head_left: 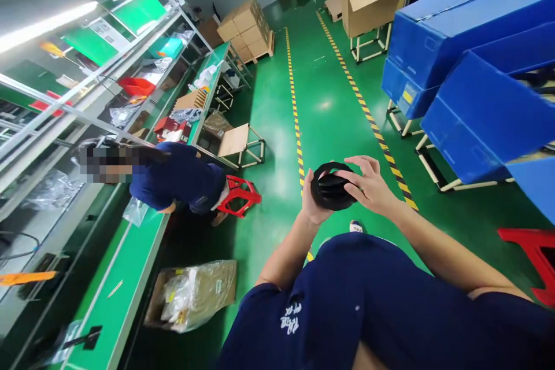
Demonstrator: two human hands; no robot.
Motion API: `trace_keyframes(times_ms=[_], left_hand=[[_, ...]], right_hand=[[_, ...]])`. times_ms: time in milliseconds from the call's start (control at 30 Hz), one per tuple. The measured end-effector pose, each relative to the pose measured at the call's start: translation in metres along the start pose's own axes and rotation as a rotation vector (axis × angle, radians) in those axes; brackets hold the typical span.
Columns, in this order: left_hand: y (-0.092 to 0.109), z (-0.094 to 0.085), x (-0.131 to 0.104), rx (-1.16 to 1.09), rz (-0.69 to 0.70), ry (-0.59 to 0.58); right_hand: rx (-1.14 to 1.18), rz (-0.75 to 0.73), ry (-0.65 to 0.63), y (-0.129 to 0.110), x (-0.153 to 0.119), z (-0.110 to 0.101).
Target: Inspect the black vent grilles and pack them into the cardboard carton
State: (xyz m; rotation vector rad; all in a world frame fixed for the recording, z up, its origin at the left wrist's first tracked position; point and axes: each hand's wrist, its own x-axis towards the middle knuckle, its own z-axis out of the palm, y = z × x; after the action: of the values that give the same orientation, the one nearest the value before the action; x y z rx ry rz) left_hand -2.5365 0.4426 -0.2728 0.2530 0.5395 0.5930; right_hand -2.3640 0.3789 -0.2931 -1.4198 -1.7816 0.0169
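A black round part (333, 201) with a thick rim and dark bars across its middle is held up in front of my body, above the green floor. My left hand (315, 208) is closed around its left side, and the thumb lies along the rim. My right hand (372, 185) grips it from the right. Its index finger and thumb press on the inner part, while the other fingers are lifted and bent. The exact kind of the part cannot be made out, and its underside is hidden.
At left, a person in a dark blue shirt (182, 176) sits on a red stool (243, 196) by a long green workbench (143, 260). An open carton (225, 286) stands on the floor. Blue bins (485, 110) on racks line the right. Yellow-black tape (359, 98) marks the aisle.
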Motion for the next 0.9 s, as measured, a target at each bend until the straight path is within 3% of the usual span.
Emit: trace_keyframes(times_ms=[133,233,400,533,700,800,900], left_hand=[[0.055,0.016,0.083,0.015,-0.134,0.086],[0.094,0.025,0.152,-0.001,-0.209,0.084],[0.170,0.048,0.284,-0.043,-0.230,-0.039],[0.239,0.085,0.393,-0.054,-0.272,-0.073],[0.306,0.144,0.521,0.003,-0.372,-0.073],[0.330,0.171,0.596,0.063,-0.460,-0.066],[0.349,0.192,0.672,0.175,-0.485,-0.023]], right_hand=[[0.126,0.003,-0.158,0.075,0.082,0.016],[0.278,0.063,-0.163,0.130,0.140,0.020],[0.525,0.364,0.128,0.241,0.238,0.023],[0.629,0.681,0.311,0.335,0.306,0.019],[0.574,0.935,0.508,0.426,0.340,0.004],[0.536,1.090,0.620,0.481,0.343,0.006],[0.496,1.257,0.598,0.542,0.366,0.020]])
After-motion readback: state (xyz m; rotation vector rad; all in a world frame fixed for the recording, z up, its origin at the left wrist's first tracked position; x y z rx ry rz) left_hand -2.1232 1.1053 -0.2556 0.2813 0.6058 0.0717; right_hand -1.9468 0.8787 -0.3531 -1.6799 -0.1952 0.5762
